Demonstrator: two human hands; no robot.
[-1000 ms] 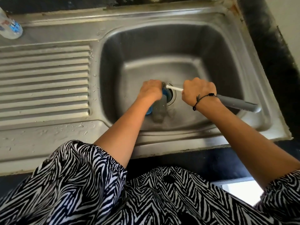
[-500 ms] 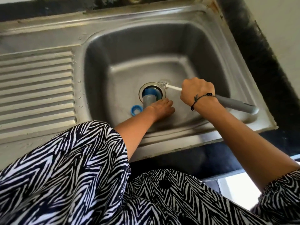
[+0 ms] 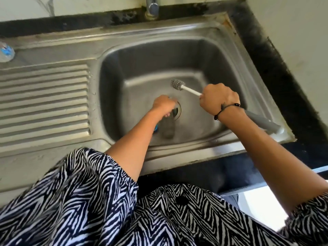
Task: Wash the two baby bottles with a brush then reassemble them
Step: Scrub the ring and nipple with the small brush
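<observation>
At the far left edge of the steel counter we see a small clear bottle with a blue label (image 3: pixel 6 53), lying just beyond the ribbed draining board (image 3: pixel 44 98). To the right of the ridges the sink (image 3: pixel 236 55) drops away, with the tap (image 3: pixel 152 8) rising from its far rim.

On the basin floor, near the front wall, a blue ring (image 3: pixel 156 129) peeks out just beside our left forearm. Our left hand (image 3: pixel 164 106) reaches down over the drain (image 3: pixel 177 110) with its fingers curled round the upper end of a clear baby bottle (image 3: pixel 167 126), which slants from the hand toward us, its lower end close to the basin's near wall. The bottle is blurred, so we can only say it looks empty and uncapped.

Further right, our right hand (image 3: pixel 219 99), a black beaded bracelet (image 3: pixel 224 109) on its wrist, grips the bottle brush (image 3: pixel 178 84) in a closed fist. The bristled head points left and away, held above the basin floor, apart from the bottle and beyond the drain. The grey handle runs out behind the wrist, over the sink's near right corner.
</observation>
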